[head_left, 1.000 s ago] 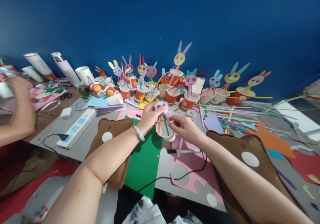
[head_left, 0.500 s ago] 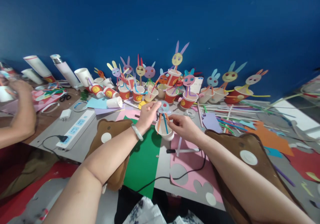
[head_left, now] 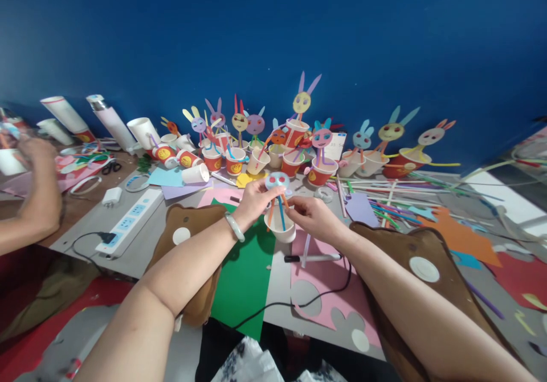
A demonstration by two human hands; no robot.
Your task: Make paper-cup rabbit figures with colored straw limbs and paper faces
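Note:
A white paper cup (head_left: 280, 231) stands in front of me at the top of a green sheet (head_left: 245, 279). Orange and blue pipe cleaners (head_left: 281, 214) rise from it to a light blue paper face (head_left: 277, 181) with red eyes. My left hand (head_left: 255, 200) grips the edge of this face, thumb in front. On the cup's other side, my right hand (head_left: 310, 214) pinches an orange pipe cleaner (head_left: 286, 202) just above the rim. Its fingertips are partly hidden. Below my right hand, a black-capped marker (head_left: 314, 258) lies on a cut pink sheet (head_left: 337, 296).
Finished-looking rabbit-faced cups (head_left: 322, 171) line the blue wall. A power strip (head_left: 130, 222) and brown cushion (head_left: 175, 228) lie left; another brown cushion (head_left: 401, 257) and loose pipe cleaners (head_left: 397, 191) lie right. A cable crosses the front. Another person's arm (head_left: 38, 200) works at far left.
The paper face has tipped toward me and dropped slightly, with my left thumb now across its lower edge. My right hand stays at the orange pipe cleaner.

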